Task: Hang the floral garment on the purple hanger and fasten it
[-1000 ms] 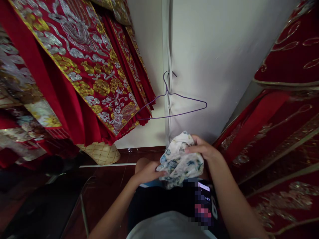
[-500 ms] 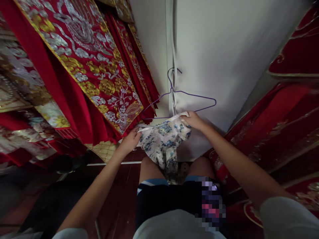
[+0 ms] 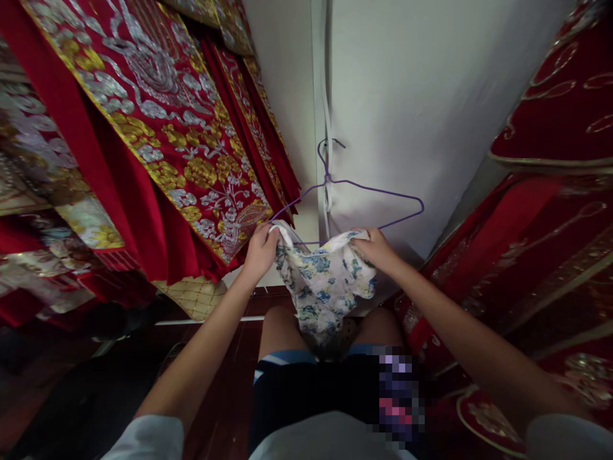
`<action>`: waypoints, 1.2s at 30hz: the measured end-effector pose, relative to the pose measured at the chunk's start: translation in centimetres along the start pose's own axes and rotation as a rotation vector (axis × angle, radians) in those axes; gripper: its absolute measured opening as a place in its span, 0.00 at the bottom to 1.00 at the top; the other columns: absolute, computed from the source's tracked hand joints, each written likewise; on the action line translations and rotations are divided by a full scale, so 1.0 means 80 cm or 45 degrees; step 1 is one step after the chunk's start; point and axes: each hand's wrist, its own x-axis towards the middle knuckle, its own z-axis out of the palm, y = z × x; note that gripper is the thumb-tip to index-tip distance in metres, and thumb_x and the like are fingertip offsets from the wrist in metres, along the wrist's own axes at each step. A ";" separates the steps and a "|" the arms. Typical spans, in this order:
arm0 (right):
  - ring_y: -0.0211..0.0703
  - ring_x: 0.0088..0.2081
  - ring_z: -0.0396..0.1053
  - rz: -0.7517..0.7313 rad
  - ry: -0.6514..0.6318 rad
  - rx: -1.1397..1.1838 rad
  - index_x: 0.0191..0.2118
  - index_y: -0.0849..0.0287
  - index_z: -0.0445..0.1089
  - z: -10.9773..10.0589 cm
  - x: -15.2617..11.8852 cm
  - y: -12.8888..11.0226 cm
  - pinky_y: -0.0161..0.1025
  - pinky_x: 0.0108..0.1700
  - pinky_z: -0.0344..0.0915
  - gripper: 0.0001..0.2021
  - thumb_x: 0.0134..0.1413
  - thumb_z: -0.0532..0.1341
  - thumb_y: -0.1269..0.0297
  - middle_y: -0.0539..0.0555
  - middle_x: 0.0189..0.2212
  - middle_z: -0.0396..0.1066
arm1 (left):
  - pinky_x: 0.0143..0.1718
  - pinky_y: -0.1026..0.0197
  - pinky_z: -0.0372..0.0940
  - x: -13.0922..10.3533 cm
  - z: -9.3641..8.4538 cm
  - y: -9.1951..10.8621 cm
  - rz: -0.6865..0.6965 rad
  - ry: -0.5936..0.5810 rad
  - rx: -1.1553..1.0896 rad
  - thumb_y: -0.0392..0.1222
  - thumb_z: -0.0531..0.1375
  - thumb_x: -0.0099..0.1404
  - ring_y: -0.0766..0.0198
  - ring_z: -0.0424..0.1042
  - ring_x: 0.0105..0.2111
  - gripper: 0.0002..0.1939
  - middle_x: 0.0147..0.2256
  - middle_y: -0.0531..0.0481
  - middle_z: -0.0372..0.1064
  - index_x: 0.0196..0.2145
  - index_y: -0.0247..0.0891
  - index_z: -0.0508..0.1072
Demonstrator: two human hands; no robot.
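Observation:
A white garment with blue and yellow flowers [image 3: 323, 281] hangs between my two hands, its pale neckline edge uppermost. My left hand [image 3: 262, 250] is closed on the edge at its left corner. At the right corner my right hand [image 3: 376, 248] pinches the same edge. Behind the garment a thin purple clothes hanger [image 3: 371, 186] hangs by its hook against the wall. The garment's top covers part of the hanger's lower bar. The hanger's left end is hidden behind the garment and my left hand.
Red cloths with gold and silver embroidery [image 3: 196, 153] hang close on the left. More red embroidered fabric [image 3: 541, 217] stands along the right. A white strap or cable [image 3: 325, 96] runs down the pale wall [image 3: 407, 83] behind the hanger.
My left hand has risen with its corner of the garment, now overlapping the hanger's left side. The right hand has dropped slightly, and the neckline has opened somewhat.

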 end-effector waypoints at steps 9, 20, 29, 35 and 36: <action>0.39 0.26 0.58 0.042 0.043 0.096 0.21 0.56 0.64 0.019 0.001 0.012 0.36 0.29 0.54 0.08 0.41 0.57 0.58 0.47 0.19 0.61 | 0.45 0.58 0.63 0.047 0.001 0.042 0.282 -0.058 0.163 0.36 0.55 0.60 0.59 0.70 0.39 0.03 0.36 0.48 0.70 0.30 0.38 0.68; 0.45 0.30 0.67 -0.298 0.733 -0.372 0.54 0.58 0.68 -0.058 -0.010 0.003 0.42 0.37 0.65 0.28 0.43 0.61 0.67 0.52 0.31 0.72 | 0.32 0.61 0.59 0.072 0.002 0.037 0.280 -0.101 0.371 0.37 0.53 0.62 0.62 0.67 0.27 0.10 0.28 0.51 0.72 0.33 0.38 0.74; 0.45 0.27 0.66 -0.136 0.610 -0.494 0.29 0.58 0.73 -0.108 0.024 0.020 0.39 0.32 0.61 0.07 0.41 0.67 0.63 0.47 0.20 0.65 | 0.28 0.62 0.52 0.071 0.000 0.046 0.286 -0.070 0.494 0.49 0.51 0.70 0.63 0.62 0.23 0.17 0.22 0.51 0.65 0.30 0.38 0.73; 0.44 0.31 0.68 -0.169 0.496 -0.458 0.35 0.59 0.76 -0.111 0.033 0.016 0.39 0.35 0.63 0.12 0.38 0.68 0.68 0.49 0.27 0.73 | 0.29 0.61 0.53 0.074 -0.007 0.052 0.267 -0.084 0.604 0.48 0.52 0.70 0.60 0.63 0.24 0.16 0.22 0.50 0.66 0.31 0.38 0.73; 0.43 0.29 0.67 -0.139 0.471 -0.474 0.31 0.60 0.76 -0.115 0.034 0.013 0.38 0.34 0.62 0.07 0.40 0.68 0.68 0.49 0.24 0.72 | 0.30 0.61 0.54 0.076 -0.010 0.054 0.261 -0.068 0.641 0.48 0.53 0.69 0.59 0.64 0.25 0.15 0.23 0.49 0.66 0.31 0.38 0.73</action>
